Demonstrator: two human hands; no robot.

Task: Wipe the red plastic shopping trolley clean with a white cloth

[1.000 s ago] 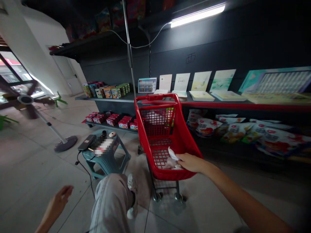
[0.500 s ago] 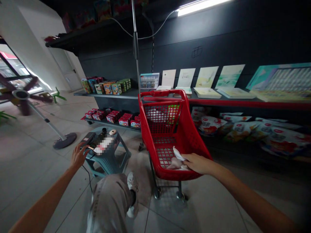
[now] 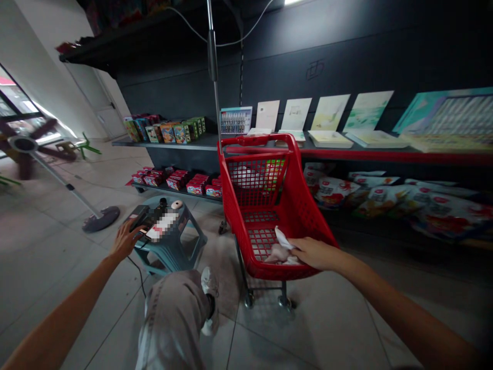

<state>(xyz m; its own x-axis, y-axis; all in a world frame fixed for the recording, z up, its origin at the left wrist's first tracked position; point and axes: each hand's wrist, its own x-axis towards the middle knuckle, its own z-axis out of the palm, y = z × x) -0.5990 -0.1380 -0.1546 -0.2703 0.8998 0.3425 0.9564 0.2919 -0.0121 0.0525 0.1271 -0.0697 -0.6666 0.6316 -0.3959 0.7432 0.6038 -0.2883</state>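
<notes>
My right hand (image 3: 313,254) lies across the near rim of a red plastic shopping basket cart (image 3: 304,216), its fingers beside a crumpled white packet (image 3: 283,238). A pale pinkish bundle (image 3: 278,254) lies under that packet on the cart's mesh floor. On the left, my left hand (image 3: 124,241) has its fingers apart at the edge of a teal plastic stool (image 3: 191,239), closest to a flat black device (image 3: 139,217). A pixelated patch hides part of an item (image 3: 162,226) on the stool. A small round pale object (image 3: 176,204) sits behind it.
A black cable (image 3: 135,272) drops from the stool to the tiled floor. My grey trouser leg (image 3: 173,318) and shoe (image 3: 210,282) are below. Dark shelves hold books, boxed goods and printed packets. A standing fan (image 3: 100,218) is at the left.
My left hand has risen from the lower left to the stool's edge beside the black device. My right hand stays on the cart rim, and the view has tilted slightly.
</notes>
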